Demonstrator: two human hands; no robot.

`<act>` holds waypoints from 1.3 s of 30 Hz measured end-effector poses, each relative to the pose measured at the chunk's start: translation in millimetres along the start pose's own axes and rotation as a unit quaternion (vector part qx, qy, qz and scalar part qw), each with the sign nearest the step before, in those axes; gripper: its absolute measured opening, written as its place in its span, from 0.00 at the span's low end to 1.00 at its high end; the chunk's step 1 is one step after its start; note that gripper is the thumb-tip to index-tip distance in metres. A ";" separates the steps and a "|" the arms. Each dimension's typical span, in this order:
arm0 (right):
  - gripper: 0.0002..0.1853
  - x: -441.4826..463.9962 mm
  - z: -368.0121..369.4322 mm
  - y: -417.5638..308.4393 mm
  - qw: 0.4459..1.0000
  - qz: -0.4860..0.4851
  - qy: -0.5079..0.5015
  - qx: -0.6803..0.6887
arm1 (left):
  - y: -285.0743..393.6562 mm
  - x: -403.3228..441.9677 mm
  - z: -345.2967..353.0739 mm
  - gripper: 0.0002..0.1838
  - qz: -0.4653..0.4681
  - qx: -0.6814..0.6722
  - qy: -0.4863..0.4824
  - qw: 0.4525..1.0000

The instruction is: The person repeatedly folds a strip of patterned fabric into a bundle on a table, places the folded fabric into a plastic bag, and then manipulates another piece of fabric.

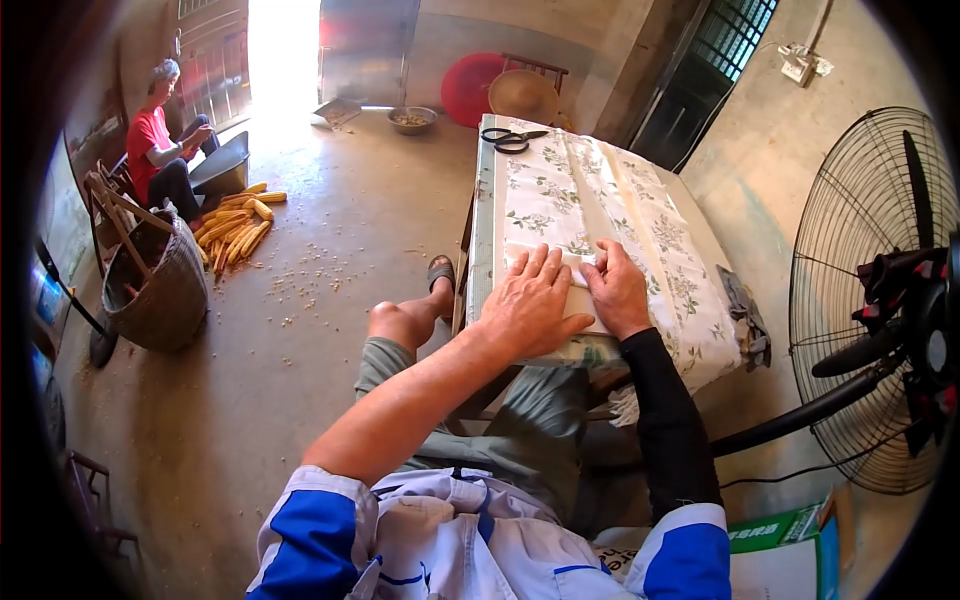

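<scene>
A white floral cloth (545,190) with green leaf sprigs lies along the table, with plain beige bands running lengthwise. My left hand (535,300) rests flat on its near end, fingers stretched out and thumb apart. Close beside it, my right hand (617,290), below a black sleeve, has curled fingers closed on the cloth near a folded white edge. The fingertips partly hide what they pinch. Black-handled scissors (512,141) lie at the table's far left corner.
To the right stands a large black fan (880,300). A grey rag (745,315) hangs at the table's right edge. On the left, a person in red (150,150) sits beside corn cobs (238,228) and a woven basket (160,290). Loose kernels dot the floor.
</scene>
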State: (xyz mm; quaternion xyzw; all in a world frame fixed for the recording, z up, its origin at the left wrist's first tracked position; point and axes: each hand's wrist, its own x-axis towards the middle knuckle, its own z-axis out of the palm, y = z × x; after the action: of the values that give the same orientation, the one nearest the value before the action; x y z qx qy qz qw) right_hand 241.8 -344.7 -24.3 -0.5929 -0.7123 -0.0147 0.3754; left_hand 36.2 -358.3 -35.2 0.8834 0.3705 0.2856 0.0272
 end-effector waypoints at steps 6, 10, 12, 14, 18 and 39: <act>0.22 0.2 -1.8 -0.9 1.000 -0.001 -0.004 -0.012 | 2.5 -0.5 -0.3 0.45 -0.020 0.003 -0.015 1.000; 0.22 -1.6 0.7 3.1 0.999 -0.003 0.022 -0.048 | 0.9 0.3 -0.5 0.48 -0.017 0.014 -0.038 0.999; 0.22 -1.8 1.6 5.4 0.997 0.004 0.042 -0.064 | 2.2 -1.6 -1.0 0.50 -0.016 0.020 -0.041 0.999; 0.20 -4.1 0.1 3.1 0.997 0.014 0.058 -0.058 | 4.7 -3.7 -3.5 0.53 -0.009 0.033 -0.053 0.998; 0.19 -8.1 -8.7 -10.3 0.992 -0.093 0.079 -0.024 | 5.9 -2.1 -7.7 0.57 -0.011 0.032 -0.067 0.997; 0.53 -44.5 -48.0 -2.2 0.948 -0.136 -0.257 -0.127 | -11.3 -32.8 -28.4 0.62 -0.007 0.021 -0.068 0.997</act>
State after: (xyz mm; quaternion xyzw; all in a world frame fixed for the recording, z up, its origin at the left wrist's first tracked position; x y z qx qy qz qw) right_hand 265.4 -404.9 -13.5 -0.5167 -0.8507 -0.0032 0.0962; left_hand -4.3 -376.8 -30.3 0.8986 0.3798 0.2167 0.0356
